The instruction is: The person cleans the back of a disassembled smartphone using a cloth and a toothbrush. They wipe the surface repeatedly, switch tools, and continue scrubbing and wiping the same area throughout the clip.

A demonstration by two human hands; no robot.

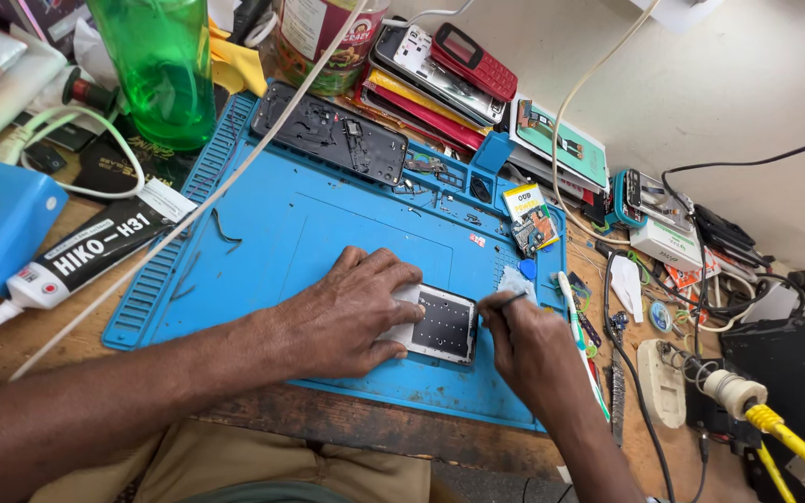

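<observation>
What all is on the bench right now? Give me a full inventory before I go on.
work mat: 1, blue, centre of the wooden bench
phone frame: 1, white with dark inner face, on the mat's near part, under the left hand
thin tool: 1, dark, in the right hand, tip at the frame's right edge
black phone panel: 1, black, at the mat's far edge
green bottle: 1, green, far left
glue tube: 1, black with white nozzle, left of the mat
red phone: 1, red, on a stack of phones, far centre
white cable: 1, white, running diagonally across the mat
yellow cable: 1, yellow, near right
left hand: pressing on the frame
right hand: grip on the tool
</observation>
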